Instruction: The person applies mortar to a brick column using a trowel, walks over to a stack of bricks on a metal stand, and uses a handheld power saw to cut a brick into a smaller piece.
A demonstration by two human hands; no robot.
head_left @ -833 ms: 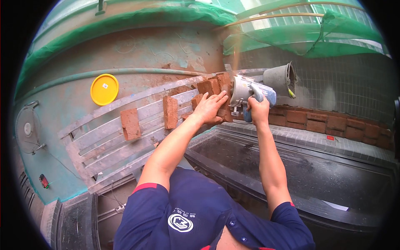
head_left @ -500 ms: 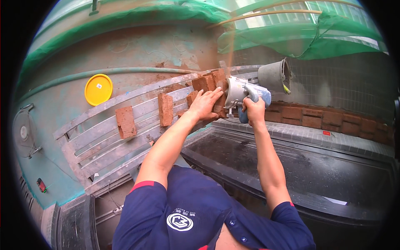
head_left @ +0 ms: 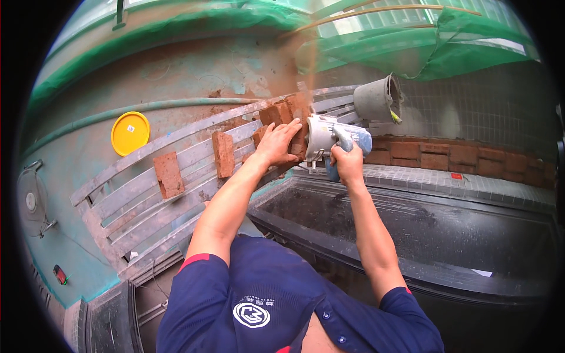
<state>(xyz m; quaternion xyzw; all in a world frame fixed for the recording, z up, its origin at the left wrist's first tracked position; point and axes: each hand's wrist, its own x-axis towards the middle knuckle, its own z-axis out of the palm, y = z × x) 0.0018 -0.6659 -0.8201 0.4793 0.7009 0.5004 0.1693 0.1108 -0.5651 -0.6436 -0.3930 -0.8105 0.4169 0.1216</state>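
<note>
My right hand [head_left: 347, 165] is closed round the blue handle of a power cutter [head_left: 321, 134] with a grey metal body. The cutter's left side lies against a red brick [head_left: 302, 107]; its blade is hidden. My left hand [head_left: 275, 144] holds that brick from the left, fingers over its top and thumb toward its near end. A thin stream of reddish dust rises from the far side of the cutter. Another brick [head_left: 274, 113] lies just beyond my left fingers. Two loose bricks, one nearer [head_left: 223, 154] and one farther left [head_left: 169, 175], rest on a slatted metal rack [head_left: 126, 203].
A grey bucket [head_left: 371, 101] lies tipped behind the cutter. At right runs a row of bricks [head_left: 435, 160] above a dark framed panel [head_left: 376, 220]. To the left are a yellow lid [head_left: 130, 134] and a fan [head_left: 32, 200]. Green netting [head_left: 376, 62] hangs at the back.
The whole scene has shifted slightly left in view, both hands with it. The cutter stays against the brick, and both hands keep their hold.
</note>
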